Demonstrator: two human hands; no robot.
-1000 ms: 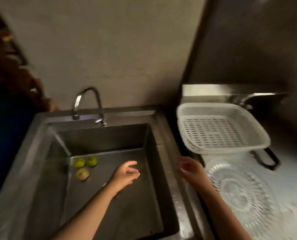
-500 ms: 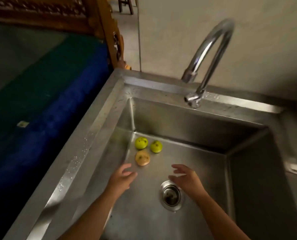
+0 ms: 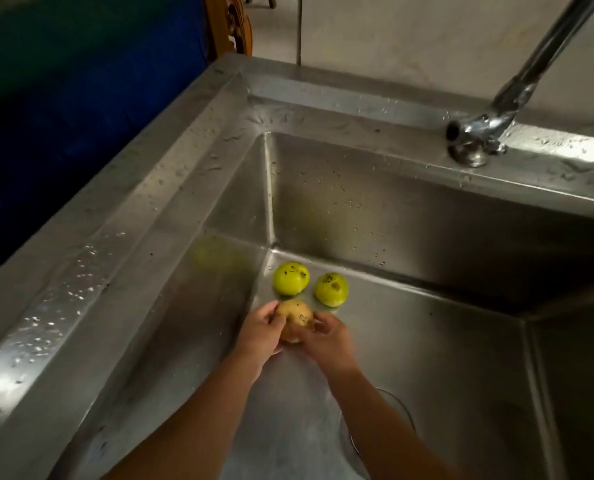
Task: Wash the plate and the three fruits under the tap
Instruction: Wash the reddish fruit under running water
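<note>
Three fruits lie at the far left corner of the steel sink (image 3: 340,216). Two are green with dark spots: one green fruit (image 3: 291,277) on the left, the other green fruit (image 3: 331,289) just right of it. In front of them sits a tan fruit (image 3: 296,318), gripped from both sides by my left hand (image 3: 261,336) and my right hand (image 3: 328,341). The tap (image 3: 486,129) arches over the sink's back right rim, and no water runs from it. The plate is out of view.
The drain (image 3: 397,410) shows partly behind my right forearm on the sink floor. Water drops speckle the sink rim (image 3: 81,271). A dark blue surface (image 3: 63,98) lies beyond the sink's left edge, with a carved wooden post (image 3: 233,26) behind it.
The view swung from the counter with the plate and basket down into the sink. Both hands reached forward and closed around the tan fruit.
</note>
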